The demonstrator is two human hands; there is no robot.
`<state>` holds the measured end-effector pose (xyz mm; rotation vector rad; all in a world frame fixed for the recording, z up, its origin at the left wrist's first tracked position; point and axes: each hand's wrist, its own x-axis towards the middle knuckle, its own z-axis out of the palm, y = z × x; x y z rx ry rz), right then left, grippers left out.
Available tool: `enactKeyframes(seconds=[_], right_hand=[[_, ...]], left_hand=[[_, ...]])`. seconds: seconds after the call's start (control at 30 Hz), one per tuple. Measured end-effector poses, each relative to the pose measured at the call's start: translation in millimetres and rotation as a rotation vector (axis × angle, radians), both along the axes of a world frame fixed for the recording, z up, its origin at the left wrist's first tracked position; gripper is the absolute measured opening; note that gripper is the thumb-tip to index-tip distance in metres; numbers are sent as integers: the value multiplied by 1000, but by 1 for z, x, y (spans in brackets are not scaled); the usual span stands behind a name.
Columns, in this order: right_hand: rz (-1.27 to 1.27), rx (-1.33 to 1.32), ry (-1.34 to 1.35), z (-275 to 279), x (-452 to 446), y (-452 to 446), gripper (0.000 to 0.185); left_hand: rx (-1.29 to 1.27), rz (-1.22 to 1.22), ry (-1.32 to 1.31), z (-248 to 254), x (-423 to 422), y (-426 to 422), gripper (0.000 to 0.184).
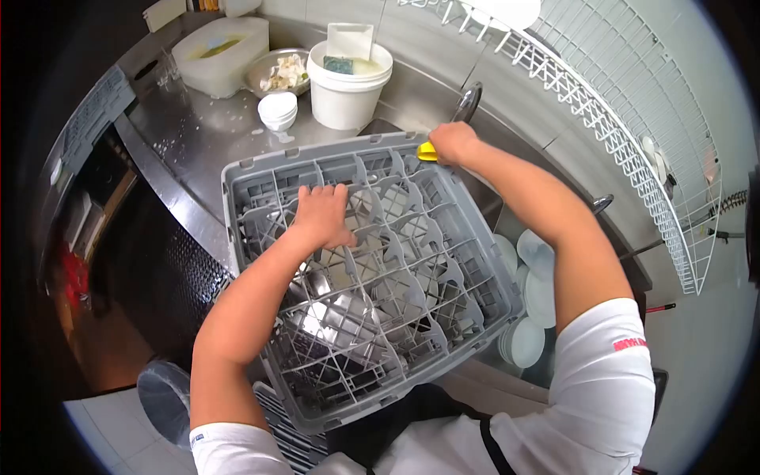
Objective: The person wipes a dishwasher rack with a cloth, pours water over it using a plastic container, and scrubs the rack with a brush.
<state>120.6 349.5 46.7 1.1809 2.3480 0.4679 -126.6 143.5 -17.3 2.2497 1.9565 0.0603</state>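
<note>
A grey plastic dish rack with square compartments lies tilted in front of me, over the metal counter and sink edge. Through its grid some shiny metal pieces show in the lower left part. My left hand rests on the rack's inner grid, left of the middle, its fingers curled over the dividers. At the rack's far right corner, my right hand is closed around a yellow object, which is mostly hidden by the fingers.
A white bucket, small stacked bowls, a metal bowl of scraps and a plastic tub stand behind. White dishes lie right of the rack. A wire shelf hangs at upper right; a faucet rises behind my right hand.
</note>
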Motion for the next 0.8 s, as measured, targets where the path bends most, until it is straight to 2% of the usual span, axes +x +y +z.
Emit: enactKeyframes(seconds=[0.07,0.17,0.27,0.37,0.4,0.5,0.63,0.73,0.8], right_hand=[[-106,-107,-52,20,-8,-20,44],[-153,-86,-90,29,-6,-20,45],[-84,79,142,-18,20,-17,41],[-123,-15,49,16,14,-50,36],[-193,-167,-137,28,11,-50,32],[-168,-101,-81,23,19,-55,34],[-136,67,175,7,28,-49,40],[-72,-11,-12,3,30,-59,40],[-48,-66,-124,21,25,-71,32]], left_hand=[[-8,-2,11,-1,2,2,80],[-31,-7,19,3,3,2,82],[-27,7,8,4,-1,0,82],[-16,-2,-4,1,0,0,83],[-16,-1,-4,0,2,0,83],[-23,-5,-3,0,1,0,83],[-60,18,6,3,-3,2,89],[-62,53,19,7,1,5,89],[-42,66,22,5,3,2,87]])
